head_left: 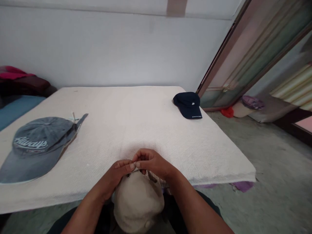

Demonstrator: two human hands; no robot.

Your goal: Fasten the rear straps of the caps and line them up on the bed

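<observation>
A beige baseball cap [138, 201] is held over my lap at the table's near edge, its rounded crown turned toward me. My left hand [122, 170] pinches the cap's far edge between thumb and fingers. Right beside it, my right hand [148, 162] pinches the same edge, and the fingertips of both hands nearly meet. Whatever small part lies between the fingertips is too hidden to make out. A dark eyelet and a strap opening show on the cap near my fingers.
A white cloth [126, 123] covers the table. On its left lies a grey-blue cap [46, 139] with "Always" lettering; a navy cap [188, 104] rests at the far right. Behind stands a pale wall [109, 48]. Folded fabric [21, 84] is heaped at far left.
</observation>
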